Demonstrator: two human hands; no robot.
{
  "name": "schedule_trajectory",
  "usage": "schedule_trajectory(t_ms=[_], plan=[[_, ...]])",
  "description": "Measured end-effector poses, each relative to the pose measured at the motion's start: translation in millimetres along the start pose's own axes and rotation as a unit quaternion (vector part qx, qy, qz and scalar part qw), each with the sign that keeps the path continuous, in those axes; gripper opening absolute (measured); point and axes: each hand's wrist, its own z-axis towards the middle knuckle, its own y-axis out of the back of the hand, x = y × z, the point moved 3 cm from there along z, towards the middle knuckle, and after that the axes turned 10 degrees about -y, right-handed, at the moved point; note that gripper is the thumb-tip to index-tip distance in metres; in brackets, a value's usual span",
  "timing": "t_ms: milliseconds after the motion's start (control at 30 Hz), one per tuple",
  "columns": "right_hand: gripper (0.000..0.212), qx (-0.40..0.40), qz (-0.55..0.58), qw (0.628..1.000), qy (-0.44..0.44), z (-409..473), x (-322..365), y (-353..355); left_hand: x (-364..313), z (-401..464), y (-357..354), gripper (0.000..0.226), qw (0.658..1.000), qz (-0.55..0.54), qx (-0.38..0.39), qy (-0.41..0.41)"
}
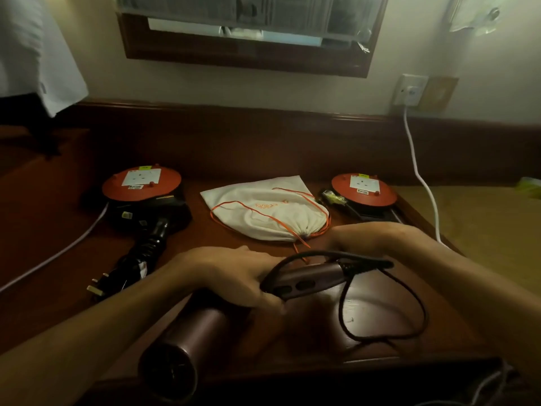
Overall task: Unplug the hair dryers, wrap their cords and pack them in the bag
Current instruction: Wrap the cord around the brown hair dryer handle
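A mauve hair dryer (202, 329) lies on the wooden table (292, 341) in front of me. My left hand (234, 276) grips it where the barrel meets the handle. Its dark cord (380, 335) loops out to the right on the table and runs over the handle. My right hand (360, 238) holds the cord near the handle's end; its fingers are hidden. A black hair dryer (146, 244) with its cord wrapped and its plug (96, 287) free lies at the left. The white drawstring bag (263, 209) with orange cords lies flat behind.
Two red extension reels (140, 183) (363, 187) stand at the left and right of the bag. A white cable (418, 171) runs from a wall socket (409, 89) down past the right reel. A bed edge is at the right. A mirror hangs above.
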Motion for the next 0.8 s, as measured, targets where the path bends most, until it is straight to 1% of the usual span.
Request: schedule_trajectory(t_ms=[33,67,133,200,233,267,300,367,400,433,533,600,667,733,800], plan=[[0.008,-0.024,0.009,1.000,-0.002,4,-6,0,-3,-3,1,0.031,1.000,-0.019,-0.004,-0.011],[0.016,-0.050,0.013,0.999,0.002,5,-8,0,-5,-6,1,0.029,0.999,-0.031,-0.007,-0.023],[0.013,-0.073,0.028,0.997,0.010,5,-13,1,-9,-9,1,0.029,0.999,-0.040,-0.011,-0.036],[0.031,-0.072,0.035,0.997,0.023,2,-15,3,-9,-8,-3,0.031,0.999,-0.027,0.004,-0.024],[0.032,-0.070,0.026,0.997,0.026,0,-15,4,-8,-5,-8,0.032,1.000,-0.018,0.014,-0.010],[0.026,-0.062,0.030,0.997,0.031,-3,-13,5,-3,1,-14,0.033,1.000,-0.008,0.027,0.005],[0.018,-0.052,0.039,0.997,0.040,-7,-10,7,-1,6,-19,0.038,0.999,0.005,0.042,0.017],[0.007,-0.034,0.083,0.994,0.062,-19,-2,13,2,15,-25,0.067,0.997,0.027,0.067,0.041],[0.013,-0.024,0.098,0.992,0.073,-25,2,16,5,20,-25,0.077,0.996,0.035,0.067,0.055],[0.024,-0.014,0.109,0.990,0.084,-30,7,18,6,24,-23,0.080,0.995,0.041,0.060,0.063],[0.056,0.016,0.082,0.991,0.106,-40,26,11,13,36,-17,0.072,0.995,0.058,0.038,0.070],[0.068,0.014,0.061,0.993,0.104,-41,35,1,12,41,-17,0.066,0.994,0.072,0.041,0.066],[0.066,0.010,0.092,0.992,0.089,-41,35,-6,13,46,-19,0.062,0.994,0.085,0.039,0.061],[0.054,0.012,0.113,0.990,0.078,-42,34,-10,15,50,-20,0.054,0.993,0.100,0.022,0.055],[0.046,-0.023,0.102,0.993,0.058,-35,32,-14,20,55,-19,0.047,0.995,0.092,0.009,0.049]])
